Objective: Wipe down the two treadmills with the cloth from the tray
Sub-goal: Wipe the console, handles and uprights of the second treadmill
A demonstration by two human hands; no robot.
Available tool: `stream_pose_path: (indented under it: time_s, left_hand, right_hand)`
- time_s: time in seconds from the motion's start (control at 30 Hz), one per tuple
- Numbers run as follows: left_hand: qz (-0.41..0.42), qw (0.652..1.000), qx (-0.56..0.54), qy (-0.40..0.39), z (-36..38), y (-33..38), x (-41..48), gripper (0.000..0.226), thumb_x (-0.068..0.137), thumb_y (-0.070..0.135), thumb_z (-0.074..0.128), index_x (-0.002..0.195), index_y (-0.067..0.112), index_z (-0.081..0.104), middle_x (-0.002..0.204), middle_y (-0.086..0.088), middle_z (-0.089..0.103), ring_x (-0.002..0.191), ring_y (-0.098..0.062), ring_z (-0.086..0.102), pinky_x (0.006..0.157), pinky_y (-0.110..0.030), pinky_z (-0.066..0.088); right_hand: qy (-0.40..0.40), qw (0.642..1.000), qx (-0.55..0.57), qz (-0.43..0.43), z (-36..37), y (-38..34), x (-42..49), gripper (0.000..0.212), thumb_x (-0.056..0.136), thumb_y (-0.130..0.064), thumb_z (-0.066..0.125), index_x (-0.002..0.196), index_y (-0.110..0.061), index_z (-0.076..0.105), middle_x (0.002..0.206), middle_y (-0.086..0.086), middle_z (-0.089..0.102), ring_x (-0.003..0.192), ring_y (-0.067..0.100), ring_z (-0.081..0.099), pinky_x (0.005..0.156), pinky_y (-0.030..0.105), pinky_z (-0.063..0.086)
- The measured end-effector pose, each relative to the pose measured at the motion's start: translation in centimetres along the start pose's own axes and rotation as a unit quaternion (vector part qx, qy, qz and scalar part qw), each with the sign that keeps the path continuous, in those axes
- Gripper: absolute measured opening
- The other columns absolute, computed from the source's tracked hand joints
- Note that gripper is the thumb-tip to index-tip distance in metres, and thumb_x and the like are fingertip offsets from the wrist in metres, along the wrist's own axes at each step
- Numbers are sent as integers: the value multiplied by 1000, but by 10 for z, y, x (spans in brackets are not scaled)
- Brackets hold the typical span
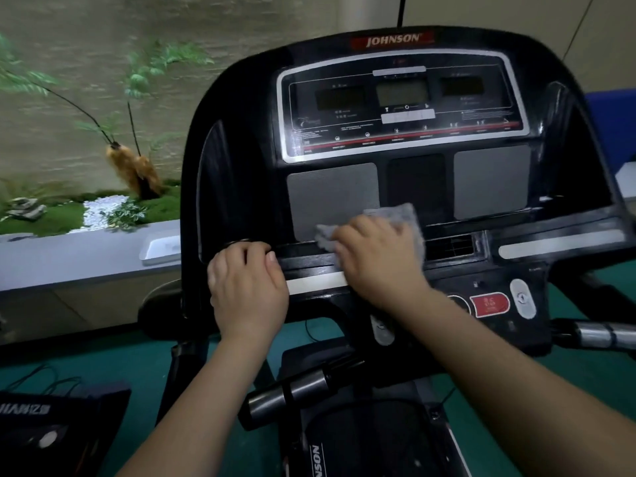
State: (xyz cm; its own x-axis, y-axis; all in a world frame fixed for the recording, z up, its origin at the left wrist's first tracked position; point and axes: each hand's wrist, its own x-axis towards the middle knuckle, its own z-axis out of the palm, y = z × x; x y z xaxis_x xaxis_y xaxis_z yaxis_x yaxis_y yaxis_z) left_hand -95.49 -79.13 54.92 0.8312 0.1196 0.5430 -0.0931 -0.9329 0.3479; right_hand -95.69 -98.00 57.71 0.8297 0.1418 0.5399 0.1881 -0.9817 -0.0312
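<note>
Right now my left hand (248,287) sits at about seven o'clock from the centre of the view, fingers curled down over the front lip of the treadmill console (406,139), holding nothing, just bracing me. My right hand (377,258) is beside it toward five o'clock, palm flat and fingers spread, pressing the grey cloth (402,218) onto the ledge below the left speaker grille (332,196); the cloth pokes out past my fingertips at top and left. I'd judge I'm mid-wipe on the lower console. To do it well I should keep the palm flat and the cloth bunched under it, drag in overlapping passes toward three o'clock, and go lightly near the red stop button (489,304). Farther up at twelve o'clock, the display panel (401,105) looks streaky and wants a pass. Out at nine o'clock the white tray (161,248) rests on the grey ledge, and the second treadmill (58,425) waits at eight o'clock.
</note>
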Motion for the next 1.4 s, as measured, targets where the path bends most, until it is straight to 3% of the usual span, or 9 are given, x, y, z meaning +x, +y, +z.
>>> stream_pose_path:
  time_s: [0.1, 0.23, 0.47, 0.6, 0.8, 0.93, 1.1, 1.23, 1.4]
  left_hand:
    - [5, 1000, 2, 4, -1, 0, 0, 37, 94, 32, 31, 105, 13, 61, 104, -10, 57, 102, -29, 48, 100, -47, 34]
    - [5, 1000, -7, 5, -2, -1, -1, 36, 94, 31, 32, 105, 14, 61, 104, -9, 58, 102, -29, 48, 101, -47, 35]
    - [0, 1000, -8, 9, -2, 1, -1, 38, 92, 32, 32, 107, 14, 63, 105, -11, 59, 103, -32, 48, 102, -47, 33]
    - [-9, 1000, -21, 19, -4, 3, -2, 34, 94, 26, 38, 108, 11, 65, 110, -12, 58, 109, -33, 46, 105, -48, 32]
    - [-7, 996, -78, 53, -4, 71, -9, 20, 89, 17, 52, 103, 14, 65, 112, -7, 55, 113, -29, 40, 104, -47, 33]
    - [38, 995, -79, 38, 9, 121, -7, 16, 89, 17, 54, 99, 15, 66, 106, -6, 57, 105, -29, 45, 96, -44, 36]
    - [21, 999, -24, 10, 27, 140, -12, 17, 90, 20, 53, 97, 14, 67, 104, -8, 58, 103, -33, 48, 95, -47, 35]
    - [7, 1000, 5, 13, 30, 143, -12, 23, 92, 23, 47, 98, 15, 68, 105, -8, 58, 101, -33, 50, 96, -47, 33]
    - [-1, 999, 36, 3, 29, 146, -11, 28, 93, 25, 40, 100, 17, 66, 106, -9, 59, 101, -32, 50, 95, -47, 33]
  right_hand:
    - [-23, 996, 16, -82, 2, -11, 7, 28, 93, -41, 43, 106, -29, 64, 103, -7, 63, 95, 20, 59, 78, 38, 38]
    - [-46, 993, 0, -109, -13, 53, -7, 46, 92, -58, 34, 117, -30, 60, 115, -5, 61, 104, 20, 57, 83, 39, 43]
    - [4, 987, -43, 153, -27, 232, -38, 66, 97, -60, 20, 102, -13, 66, 99, 16, 65, 93, 40, 59, 83, 52, 44]
    - [-20, 969, -22, 244, -33, 216, -29, 61, 86, -53, 25, 101, -11, 67, 102, 18, 64, 100, 40, 57, 89, 51, 42]
    - [-52, 992, 115, -19, -29, 81, -27, 44, 91, -43, 33, 115, -24, 64, 116, 0, 65, 113, 25, 57, 97, 48, 36]
    - [-104, 970, 204, -80, -39, 103, -6, 32, 93, -33, 46, 119, -21, 61, 119, 2, 66, 113, 24, 58, 93, 41, 45]
    - [-59, 994, 88, -27, -33, 209, -15, 50, 86, -50, 29, 109, -21, 63, 112, 4, 64, 106, 31, 57, 83, 42, 48]
    - [-28, 994, 27, 104, -38, 308, -29, 59, 85, -55, 24, 107, -19, 65, 109, 10, 63, 105, 34, 55, 84, 44, 48]
    - [0, 986, -3, 169, -33, 297, -25, 50, 84, -46, 28, 98, -15, 66, 100, 16, 64, 95, 38, 58, 81, 45, 43]
